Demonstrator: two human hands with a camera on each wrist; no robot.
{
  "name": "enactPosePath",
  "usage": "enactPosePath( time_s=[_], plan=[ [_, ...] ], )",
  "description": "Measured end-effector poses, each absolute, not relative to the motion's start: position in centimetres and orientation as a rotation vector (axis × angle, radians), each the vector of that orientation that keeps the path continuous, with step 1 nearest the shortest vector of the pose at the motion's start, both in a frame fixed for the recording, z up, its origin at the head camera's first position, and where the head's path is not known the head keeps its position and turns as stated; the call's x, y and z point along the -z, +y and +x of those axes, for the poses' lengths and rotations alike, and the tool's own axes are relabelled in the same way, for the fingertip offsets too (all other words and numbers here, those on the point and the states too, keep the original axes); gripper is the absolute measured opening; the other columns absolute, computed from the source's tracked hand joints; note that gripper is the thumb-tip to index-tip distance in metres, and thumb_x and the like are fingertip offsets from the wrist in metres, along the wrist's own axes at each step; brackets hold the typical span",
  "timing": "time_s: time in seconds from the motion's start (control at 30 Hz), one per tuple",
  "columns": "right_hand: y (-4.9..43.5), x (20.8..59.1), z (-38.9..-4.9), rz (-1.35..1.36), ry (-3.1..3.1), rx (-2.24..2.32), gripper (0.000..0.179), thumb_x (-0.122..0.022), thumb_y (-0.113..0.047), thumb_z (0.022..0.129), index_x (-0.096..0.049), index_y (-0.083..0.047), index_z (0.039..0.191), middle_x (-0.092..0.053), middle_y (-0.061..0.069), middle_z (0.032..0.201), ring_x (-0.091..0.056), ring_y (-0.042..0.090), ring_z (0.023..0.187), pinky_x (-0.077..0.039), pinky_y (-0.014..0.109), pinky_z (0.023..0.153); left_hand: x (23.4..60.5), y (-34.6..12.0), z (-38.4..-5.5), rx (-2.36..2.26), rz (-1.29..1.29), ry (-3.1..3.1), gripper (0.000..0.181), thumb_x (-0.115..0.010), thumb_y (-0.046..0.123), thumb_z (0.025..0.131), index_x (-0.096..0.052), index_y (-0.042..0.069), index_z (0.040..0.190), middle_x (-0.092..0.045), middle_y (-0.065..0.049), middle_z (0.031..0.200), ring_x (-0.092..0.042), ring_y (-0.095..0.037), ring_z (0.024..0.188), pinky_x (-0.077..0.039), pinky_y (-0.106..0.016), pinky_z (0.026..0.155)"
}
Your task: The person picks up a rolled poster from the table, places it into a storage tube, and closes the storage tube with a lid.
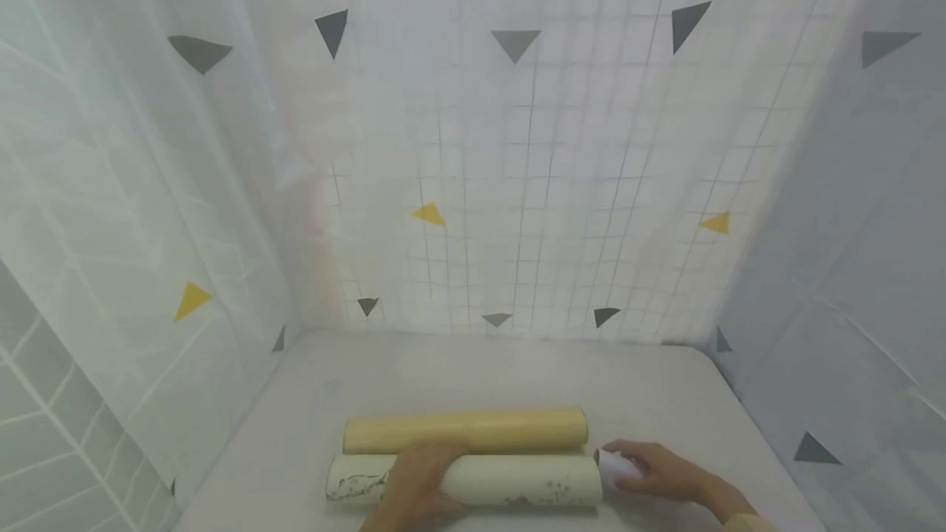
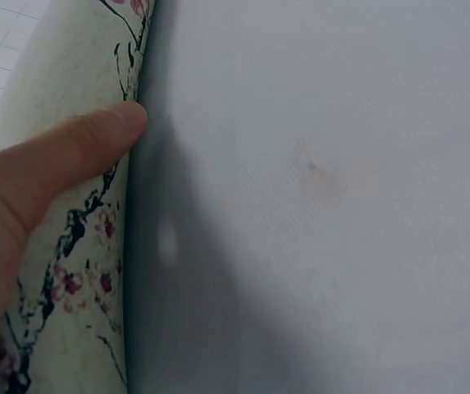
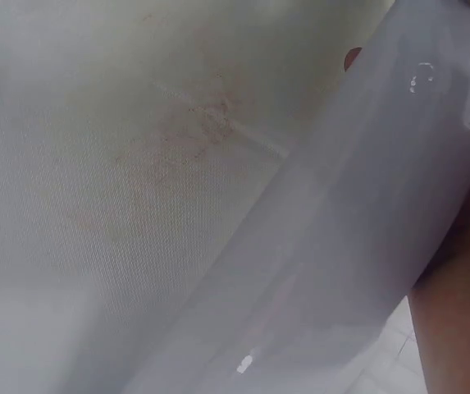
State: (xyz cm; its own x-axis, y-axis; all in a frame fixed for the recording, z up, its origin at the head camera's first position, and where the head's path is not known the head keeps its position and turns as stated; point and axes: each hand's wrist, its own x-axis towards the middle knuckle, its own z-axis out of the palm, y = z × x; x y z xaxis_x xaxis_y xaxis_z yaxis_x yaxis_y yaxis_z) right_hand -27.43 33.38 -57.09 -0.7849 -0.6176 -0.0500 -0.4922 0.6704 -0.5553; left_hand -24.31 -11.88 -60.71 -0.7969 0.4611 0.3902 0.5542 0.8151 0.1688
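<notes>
Gripping the floral wallpaper roll (image 1: 528, 479) with the left hand (image 1: 417, 479), spread over the curve, thumb laid along the near side. Made of pale cream, paper-like sheet, faintly mottled, printed with inky, knotty branches and pink-red blossoms. Lying sideways on the pale surface (image 1: 480, 368), a long, plump cylinder. Right behind, parallel and very close: a yellow roll (image 1: 510, 431), slimmer, streaked lengthwise like wood grain, round-ended. Cannot tell whether touched by the left fingertips too.

Over to the right, and holding a white roll (image 1: 617, 469) in the right hand (image 1: 668, 473), thumb and fingers curled about the sides! Smooth, glossy, film-like, catching small bright glints in the right wrist view; a narrow tube with a dark round end, angled toward the floral roll's right end. Cannot tell if touching there or just apart.

Finely woven underneath, cloth-like, with a brownish stain near the white roll and a small spot near the floral one. Rising behind, a whitish translucent sheet (image 1: 562, 138), dotted with yellow triangles (image 1: 429, 214) and grey triangles (image 1: 515, 46), crossed by thin grid lines. Creased and folded along the left side, above tile-like patterning (image 1: 37, 417).
</notes>
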Motion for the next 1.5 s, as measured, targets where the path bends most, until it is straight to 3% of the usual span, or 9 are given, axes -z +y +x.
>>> enactPosePath(
  time_s=[0.3, 0.73, 0.9, 1.33, 1.43, 1.5],
  plan=[
    [33.2, 56.8, -27.6, -0.862, 2.694, 0.763, 0.045, -0.065, -0.041, 0.099, -0.062, -0.019, 0.138, -0.071, 0.010, 0.133, -0.068, 0.022, 0.120, -0.059, 0.051, 0.096, 60.5, -11.8, -24.8, 0.411, -0.743, -2.669, 0.075, -0.091, 0.056, 0.056, -0.069, 0.028, 0.122, -0.075, 0.016, 0.116, -0.069, -0.010, 0.107, -0.055, -0.038, 0.099],
    [32.6, 56.2, -27.4, -0.870, 2.685, 0.820, 0.046, -0.065, -0.038, 0.099, -0.061, -0.019, 0.140, -0.068, 0.014, 0.137, -0.067, 0.024, 0.122, -0.058, 0.052, 0.096, 60.4, -11.9, -24.7, 0.397, -0.740, -2.622, 0.076, -0.091, 0.058, 0.056, -0.069, 0.027, 0.121, -0.076, 0.017, 0.115, -0.070, -0.008, 0.106, -0.056, -0.036, 0.100],
    [32.3, 56.5, -27.2, -0.869, 2.663, 0.820, 0.046, -0.065, -0.038, 0.099, -0.060, -0.018, 0.140, -0.068, 0.014, 0.138, -0.066, 0.032, 0.124, -0.058, 0.053, 0.098, 60.4, -12.0, -24.5, 0.416, -0.737, -2.623, 0.077, -0.092, 0.058, 0.055, -0.069, 0.027, 0.122, -0.076, 0.016, 0.117, -0.070, -0.010, 0.108, -0.056, -0.037, 0.101],
    [31.6, 56.1, -27.7, -1.042, 2.740, 0.778, 0.054, -0.064, -0.038, 0.100, -0.052, -0.017, 0.148, -0.068, 0.012, 0.139, -0.065, 0.010, 0.122, -0.058, 0.035, 0.101, 60.5, -11.7, -24.7, 0.419, -0.673, -2.678, 0.076, -0.092, 0.055, 0.055, -0.068, 0.030, 0.124, -0.076, 0.016, 0.116, -0.071, -0.008, 0.106, -0.057, -0.039, 0.099],
    [31.4, 56.1, -27.7, -1.033, 2.715, 0.791, 0.055, -0.063, -0.038, 0.100, -0.050, -0.017, 0.150, -0.068, 0.011, 0.138, -0.064, 0.005, 0.118, -0.057, 0.034, 0.103, 60.7, -11.8, -24.7, 0.399, -0.684, -2.675, 0.078, -0.092, 0.054, 0.055, -0.068, 0.029, 0.125, -0.076, 0.016, 0.117, -0.071, -0.009, 0.107, -0.057, -0.038, 0.100],
    [31.2, 56.1, -27.8, -1.018, 2.710, 0.795, 0.055, -0.062, -0.039, 0.101, -0.050, -0.018, 0.150, -0.067, 0.010, 0.141, -0.065, 0.009, 0.123, -0.056, 0.039, 0.105, 60.7, -11.8, -24.7, 0.398, -0.680, -2.669, 0.078, -0.092, 0.054, 0.055, -0.068, 0.029, 0.125, -0.076, 0.016, 0.116, -0.071, -0.008, 0.106, -0.057, -0.038, 0.098]
  ],
)
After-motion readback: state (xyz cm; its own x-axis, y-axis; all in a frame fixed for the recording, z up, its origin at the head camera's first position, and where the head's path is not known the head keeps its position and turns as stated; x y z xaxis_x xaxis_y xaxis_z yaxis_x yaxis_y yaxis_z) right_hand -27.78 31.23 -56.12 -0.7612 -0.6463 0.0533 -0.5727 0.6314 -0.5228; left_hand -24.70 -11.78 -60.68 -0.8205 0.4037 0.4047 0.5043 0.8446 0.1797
